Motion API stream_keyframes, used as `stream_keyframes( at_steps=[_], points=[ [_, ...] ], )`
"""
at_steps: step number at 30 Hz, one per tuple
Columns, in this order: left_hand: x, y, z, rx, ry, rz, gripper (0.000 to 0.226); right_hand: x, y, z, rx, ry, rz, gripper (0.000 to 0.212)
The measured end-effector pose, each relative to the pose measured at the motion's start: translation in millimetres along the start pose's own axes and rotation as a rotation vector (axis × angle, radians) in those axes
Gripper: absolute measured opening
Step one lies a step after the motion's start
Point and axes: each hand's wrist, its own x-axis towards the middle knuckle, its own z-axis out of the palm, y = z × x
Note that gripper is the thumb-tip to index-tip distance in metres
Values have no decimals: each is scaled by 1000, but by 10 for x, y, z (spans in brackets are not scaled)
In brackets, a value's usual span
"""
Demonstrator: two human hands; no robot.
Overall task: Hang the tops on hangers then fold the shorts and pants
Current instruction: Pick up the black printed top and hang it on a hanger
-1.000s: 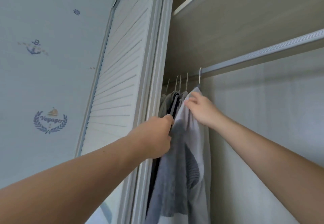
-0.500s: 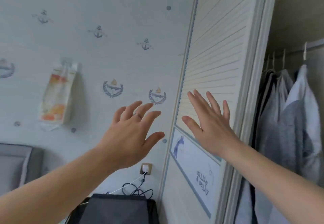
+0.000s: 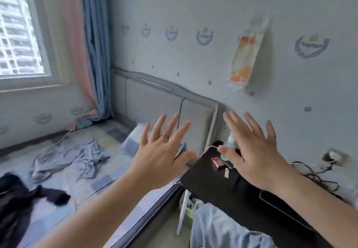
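Both of my hands are raised in front of me with fingers spread, holding nothing. My left hand (image 3: 161,151) hovers over the bed's right edge; my right hand (image 3: 251,150) hovers above a black bedside table (image 3: 205,172). On the bed (image 3: 108,172) lies a crumpled grey garment (image 3: 67,155) in the middle left. A dark garment (image 3: 17,201) lies bunched at the lower left edge. The wardrobe and its hangers are out of view.
A padded grey headboard (image 3: 155,102) stands against the anchor-patterned wall. Small items and a bottle (image 3: 230,141) sit on the black table. Cables and a wall socket (image 3: 333,157) are at the right. Pale blue fabric (image 3: 222,228) shows at the bottom. A window with curtains is at left.
The view has swung left from the wardrobe to the bed and bedside table. Both hands let go of the hung top and now are spread with nothing in them.
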Motion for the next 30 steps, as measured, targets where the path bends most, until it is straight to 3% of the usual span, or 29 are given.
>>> stream_keyframes(
  at_steps=[9, 15, 26, 30],
  points=[
    [-1720, -1531, 123, 49, -164, -571, 87, 410, -1809, 1545, 187, -320, -394, 83],
    [-2518, -2261, 335, -19, -200, -908, 86, 695, -2826, 2345, 322, -503, -549, 84],
    [-2948, -3767, 469, -56, -201, -1274, 93, 1671, -4280, 3516, 395, -743, -682, 84],
    [-2921, -4229, 497, -93, -173, -1339, 81, 2012, -4680, 3848, 387, -814, -706, 74]
  ],
)
